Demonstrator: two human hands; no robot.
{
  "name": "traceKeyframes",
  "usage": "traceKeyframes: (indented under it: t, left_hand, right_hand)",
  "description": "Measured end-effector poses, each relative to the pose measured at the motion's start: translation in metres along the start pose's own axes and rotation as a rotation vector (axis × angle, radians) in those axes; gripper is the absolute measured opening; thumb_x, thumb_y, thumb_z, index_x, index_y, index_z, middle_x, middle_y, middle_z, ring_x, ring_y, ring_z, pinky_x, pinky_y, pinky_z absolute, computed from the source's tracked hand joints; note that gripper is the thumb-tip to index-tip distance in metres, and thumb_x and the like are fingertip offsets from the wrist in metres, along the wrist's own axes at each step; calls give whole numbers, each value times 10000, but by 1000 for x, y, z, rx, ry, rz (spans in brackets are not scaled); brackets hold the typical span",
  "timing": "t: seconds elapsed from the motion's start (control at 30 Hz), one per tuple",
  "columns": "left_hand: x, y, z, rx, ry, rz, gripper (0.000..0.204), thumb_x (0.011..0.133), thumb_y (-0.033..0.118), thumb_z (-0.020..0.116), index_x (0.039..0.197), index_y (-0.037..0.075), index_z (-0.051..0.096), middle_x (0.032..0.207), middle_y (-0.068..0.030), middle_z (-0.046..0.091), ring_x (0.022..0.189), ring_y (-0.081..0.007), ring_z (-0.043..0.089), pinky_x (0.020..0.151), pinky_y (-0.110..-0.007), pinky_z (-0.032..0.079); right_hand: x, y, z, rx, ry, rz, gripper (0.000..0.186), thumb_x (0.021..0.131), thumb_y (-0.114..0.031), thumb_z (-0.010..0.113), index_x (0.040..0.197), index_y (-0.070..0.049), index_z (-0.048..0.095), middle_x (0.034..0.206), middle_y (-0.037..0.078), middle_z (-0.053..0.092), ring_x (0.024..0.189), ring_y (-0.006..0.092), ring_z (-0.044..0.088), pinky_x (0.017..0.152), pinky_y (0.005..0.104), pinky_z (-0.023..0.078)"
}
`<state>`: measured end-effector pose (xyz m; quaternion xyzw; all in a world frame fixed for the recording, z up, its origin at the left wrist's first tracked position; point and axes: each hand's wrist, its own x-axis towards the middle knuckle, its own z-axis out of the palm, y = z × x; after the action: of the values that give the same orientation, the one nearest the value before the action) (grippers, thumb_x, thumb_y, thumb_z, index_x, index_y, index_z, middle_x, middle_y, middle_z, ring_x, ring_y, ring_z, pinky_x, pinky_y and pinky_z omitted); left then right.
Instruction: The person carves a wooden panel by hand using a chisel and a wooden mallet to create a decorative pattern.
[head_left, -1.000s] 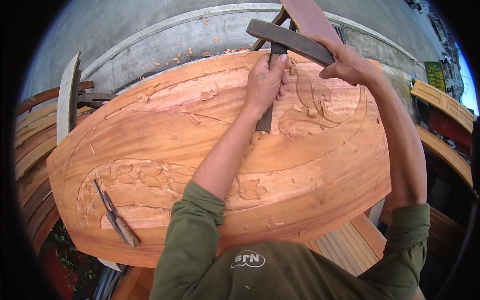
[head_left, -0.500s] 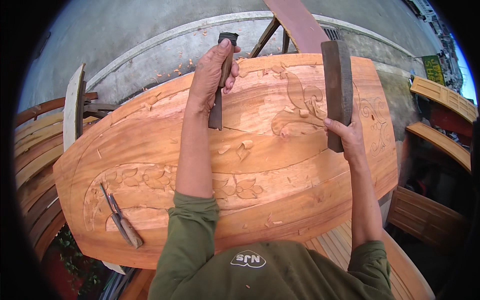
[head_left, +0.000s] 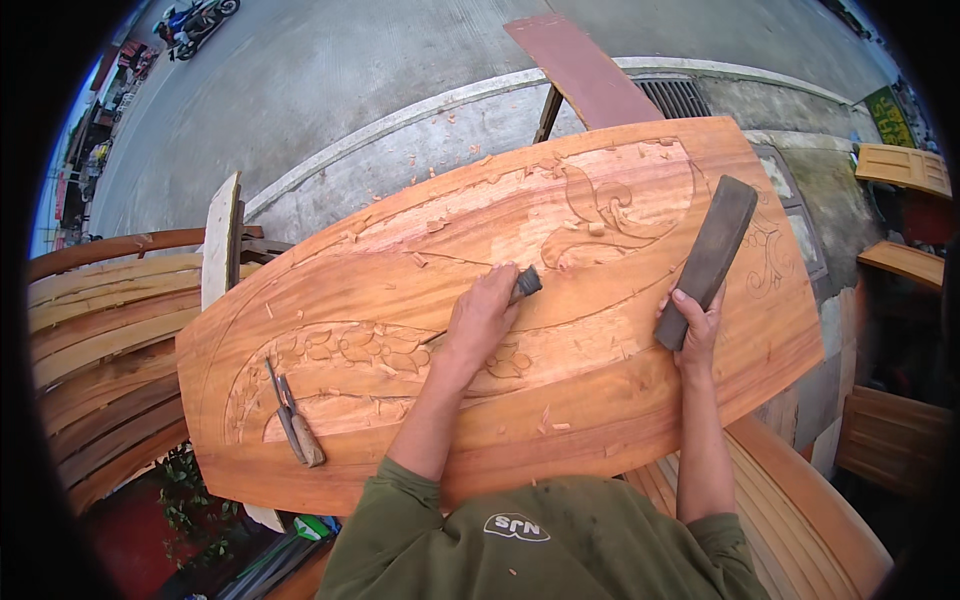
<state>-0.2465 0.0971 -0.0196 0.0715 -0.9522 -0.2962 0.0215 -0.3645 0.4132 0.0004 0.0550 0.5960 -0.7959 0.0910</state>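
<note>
My left hand (head_left: 478,322) is closed round a chisel (head_left: 527,284) with a dark-wrapped handle end. The chisel slants low over the wooden panel (head_left: 590,440); its thin blade points left toward a carved band of leaves (head_left: 350,346). Whether the edge touches the wood I cannot tell. In my right hand (head_left: 697,328) is a long, dark wooden block (head_left: 712,250), gripped at its lower end and tilted over the right part of the panel. A carved scroll (head_left: 600,222) lies between the block and the panel's far edge.
Two more chisels (head_left: 292,418) lie side by side at the panel's left. Wood chips (head_left: 436,226) are scattered about. Stacked curved boards (head_left: 110,340) stand to the left, and a reddish plank (head_left: 580,70) sticks out beyond the far edge. A motorcycle (head_left: 192,28) is on the road.
My left hand has come down and nearer with the chisel, which has swung from upright to a low slant. The block in my right hand has lowered and tilted. My view has shifted.
</note>
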Motion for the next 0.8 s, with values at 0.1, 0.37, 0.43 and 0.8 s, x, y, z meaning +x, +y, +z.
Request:
traceKeyframes:
  t: [0.1,0.37,0.43,0.8]
  left_hand:
    - [-51,23,4,59,12,84,502,868,47,802,1338,30,628,1423,-231,695,1232,-407,716,987,-499,619]
    - [-130,70,-14,144,-104,-44,471,833,-17,782,1273,45,628,1388,-181,727,1147,-402,746,897,-505,636]
    - [-142,81,-27,133,-146,-117,373,869,-23,740,1217,43,625,1241,-189,738,1074,-405,747,850,-521,617]
    - [-224,40,-12,290,274,-220,611,861,286,902,1379,62,666,1138,-160,711,1096,-382,674,884,-481,561]
  right_hand:
    - [0,2,-3,-3,-24,-18,519,935,-88,763,1389,-55,512,999,88,664,760,181,695,669,345,598]
    - [3,4,-11,20,-82,-36,462,965,-83,759,1348,-87,501,922,68,655,744,177,688,642,337,597]
    - [3,6,-13,17,-65,-46,468,962,-90,769,1346,-82,502,911,62,649,724,172,682,621,330,589]
    - [0,12,-20,45,-81,-67,660,947,-90,792,1505,-82,440,962,62,657,724,167,682,640,331,590]
